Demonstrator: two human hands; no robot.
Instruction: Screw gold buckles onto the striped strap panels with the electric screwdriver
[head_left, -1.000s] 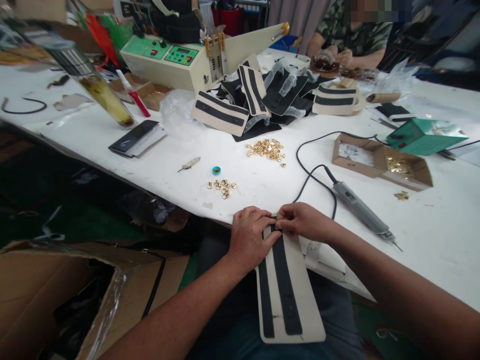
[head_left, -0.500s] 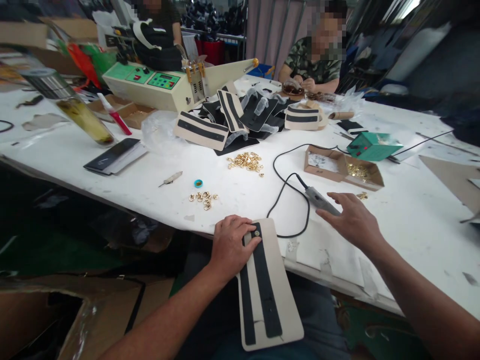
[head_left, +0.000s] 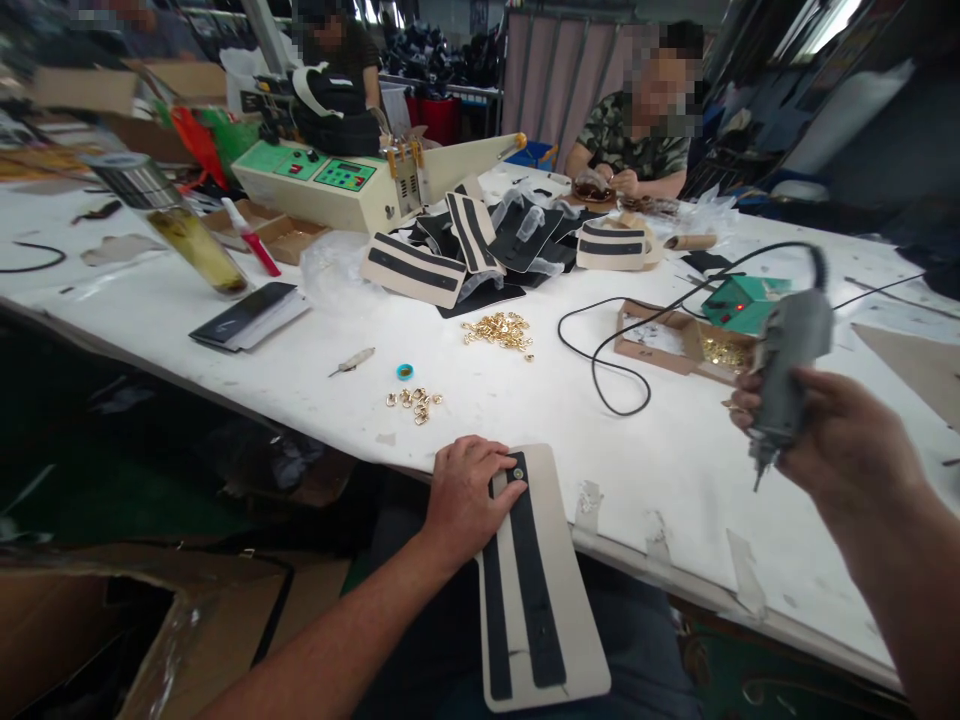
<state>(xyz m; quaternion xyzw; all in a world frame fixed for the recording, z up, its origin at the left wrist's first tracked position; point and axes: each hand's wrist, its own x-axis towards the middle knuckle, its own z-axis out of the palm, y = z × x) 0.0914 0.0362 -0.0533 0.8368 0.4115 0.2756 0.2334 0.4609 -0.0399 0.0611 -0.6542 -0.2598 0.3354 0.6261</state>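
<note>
My left hand (head_left: pixel 472 495) grips the far end of a beige panel with two black strips (head_left: pixel 577 620), which reaches from the table edge down over my lap. Thumb and fingertips lie beside a small round metal fastener (head_left: pixel 518 473) on one strip. Raised above the table at the right, my right hand (head_left: pixel 847 440) is closed round a grey electric screwdriver (head_left: pixel 787 370), its bit pointing down. A black cord runs from its top. Beyond the panel lie a few gold metal fittings (head_left: pixel 420 402), a small blue-rimmed cap (head_left: pixel 405 372) and a thin-tipped tool (head_left: pixel 352 361).
A pile of gold hardware (head_left: pixel 499 330) lies mid-table, before stacked panels (head_left: pixel 416 268). A cardboard tray (head_left: pixel 652 350) and green power box (head_left: pixel 739 300) stand right. At left are a bottle (head_left: pixel 195 250), a black booklet (head_left: pixel 244 315) and a machine (head_left: pixel 322 185). A co-worker (head_left: pixel 637 130) sits opposite.
My right hand has taken hold of the screwdriver from the table and lifted it to the right, drawing the cord up. My left hand stays on the panel. The view has shifted slightly.
</note>
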